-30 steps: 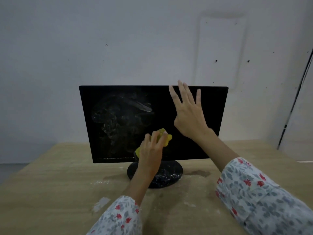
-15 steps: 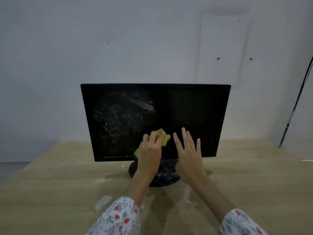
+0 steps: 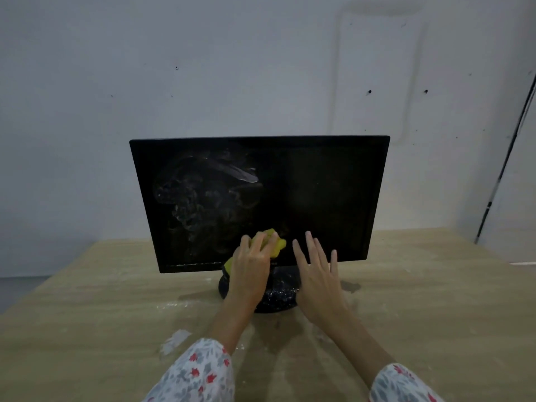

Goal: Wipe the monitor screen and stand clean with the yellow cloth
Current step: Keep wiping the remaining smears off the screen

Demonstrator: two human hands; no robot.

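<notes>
A black monitor point(image 3: 319, 198) stands on a round black stand point(image 3: 280, 297) in the middle of a wooden table. White dusty smears cover the left half of its screen, and white specks dot the stand. My left hand point(image 3: 251, 271) grips a crumpled yellow cloth point(image 3: 275, 243) against the lower middle of the screen, just above the stand. My right hand point(image 3: 317, 280) hovers beside it with fingers straight and spread, in front of the screen's lower edge and the stand's right side, holding nothing.
The wooden table point(image 3: 87, 329) carries white powder patches, one near my left sleeve point(image 3: 175, 340). A bare grey wall point(image 3: 203, 68) rises right behind the monitor. A thin dark pole point(image 3: 504, 166) leans at the far right.
My right hand has dropped from the screen's upper right part to its lower edge beside the left hand. The left hand and cloth have stayed nearly in place.
</notes>
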